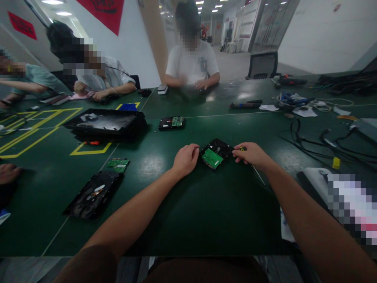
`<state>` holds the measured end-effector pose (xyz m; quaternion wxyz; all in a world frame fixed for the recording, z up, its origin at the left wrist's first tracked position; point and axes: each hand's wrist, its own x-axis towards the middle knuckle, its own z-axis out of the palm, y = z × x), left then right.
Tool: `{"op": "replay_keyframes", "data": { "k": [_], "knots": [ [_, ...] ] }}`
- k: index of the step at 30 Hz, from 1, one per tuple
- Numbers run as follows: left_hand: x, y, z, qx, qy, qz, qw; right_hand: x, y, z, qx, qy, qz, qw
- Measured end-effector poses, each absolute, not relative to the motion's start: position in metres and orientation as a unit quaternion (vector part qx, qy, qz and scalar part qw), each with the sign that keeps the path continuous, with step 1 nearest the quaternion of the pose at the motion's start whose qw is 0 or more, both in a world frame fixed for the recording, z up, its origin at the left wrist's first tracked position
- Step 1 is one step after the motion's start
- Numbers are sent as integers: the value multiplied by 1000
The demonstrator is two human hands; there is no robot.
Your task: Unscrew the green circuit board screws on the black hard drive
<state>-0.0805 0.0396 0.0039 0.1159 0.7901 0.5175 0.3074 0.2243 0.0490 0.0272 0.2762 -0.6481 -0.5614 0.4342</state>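
Observation:
A black hard drive point(219, 149) with a green circuit board point(212, 158) on top lies on the dark green table point(188, 212) in front of me. My left hand point(186, 158) rests curled against the drive's left edge. My right hand point(250, 153) sits at the drive's right edge, closed on a small tool with a yellow-and-black handle point(242, 148), likely a screwdriver; its thin shaft point(258, 175) shows under my wrist.
An opened drive point(94, 193) and a loose green board point(118, 163) lie at left, another drive point(171, 123) farther back, and a black tray point(104, 124). Cables point(318, 139) spread at right. Other people sit across the table; someone's hand point(8, 173) is at the left edge.

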Motion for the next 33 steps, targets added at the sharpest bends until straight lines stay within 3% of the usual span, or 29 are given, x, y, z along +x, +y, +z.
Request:
{"op": "replay_keyframes", "data": {
  "k": [4, 13, 19, 33],
  "knots": [
    [-78, 32, 11, 829, 463, 273, 158, 222, 48, 32, -602, -505, 513, 346],
    [-63, 23, 17, 857, 418, 234, 188, 223, 51, 34, -548, -463, 571, 399],
    [-45, 26, 15, 870, 408, 240, 140, 225, 56, 27, -557, -444, 572, 405],
    [-35, 40, 12, 882, 349, 233, 212, 225, 59, 23, -562, -452, 562, 405]
  ]
}}
